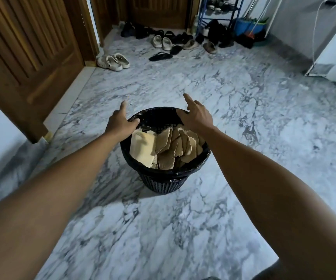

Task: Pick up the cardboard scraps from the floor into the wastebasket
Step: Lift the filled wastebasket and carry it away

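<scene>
Head view of a black mesh wastebasket (164, 181) standing upright on a grey-veined marble floor (243, 110), with both bare arms reaching forward to its far rim. The left hand (120, 121) is resting on the rim's left side, thumb lying along the rim edge and forefinger pointing outward past it; whether the remaining fingers are curling over the outer wall cannot be told. The right hand (198, 116) is resting on the rim's right side, thumb lying on the rim and forefinger extending straight ahead, the other fingers being hidden behind the hand, so a firm grip cannot be confirmed. Neither hand is carrying anything. The cardboard scraps (173, 146) are sitting inside the wastebasket, standing on edge and overlapping, their torn tops reaching close to the rim; a paler, yellowish piece (142, 148) is leaning against the inner left wall. In the background, a pair of pale clogs (113, 61) is lying beside a wooden door (21, 57), further shoes (175, 41) are lying scattered before a blue shoe rack (219, 15), and a white cable (315, 29) is hanging down the right wall.
</scene>
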